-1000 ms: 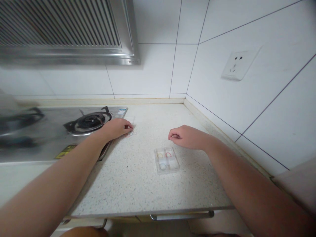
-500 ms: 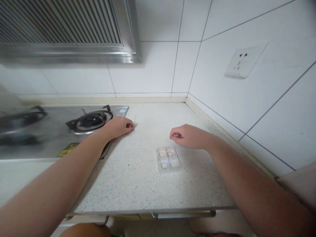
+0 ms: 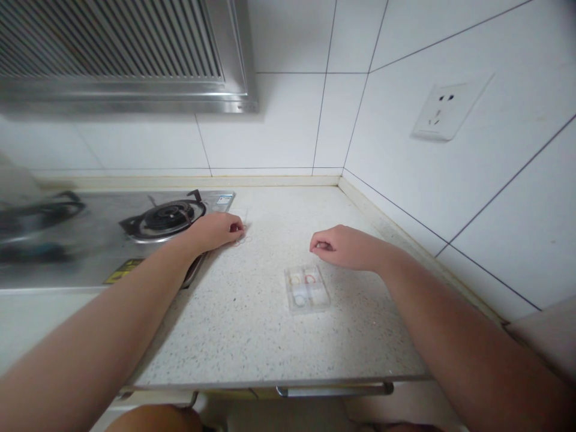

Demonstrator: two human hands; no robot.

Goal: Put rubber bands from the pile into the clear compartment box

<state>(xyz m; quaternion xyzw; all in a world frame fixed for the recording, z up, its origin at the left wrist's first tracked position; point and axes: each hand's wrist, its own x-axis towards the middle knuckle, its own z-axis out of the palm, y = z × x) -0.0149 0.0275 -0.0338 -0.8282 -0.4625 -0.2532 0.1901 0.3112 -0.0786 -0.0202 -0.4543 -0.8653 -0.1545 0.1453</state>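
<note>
- The left hand [image 3: 227, 230] is placed at the left of centre, close to the stove [image 3: 216, 207]. Its fingers are curled and a narrow grip is formed; whether anything is held in it cannot be seen.
- Thin loose rings [image 3: 242, 241] are seen on the desk [image 3: 234, 330], just beside these fingers. If they are brushed by the fingertips, they could be scattered or slid toward the stove edge.
- The right hand [image 3: 342, 247] is held right of centre, its fingers bent inward. Nothing is visible in this grip, and contact of the tips cannot be judged.
- Below it, a clear box [image 3: 310, 309] is placed, with a yellow ring [image 3: 294, 276], a red ring [image 3: 310, 276] and a pale ring in separate compartments. By a careless lowering of the wrist, the box could be knocked and its rings mixed.
</note>
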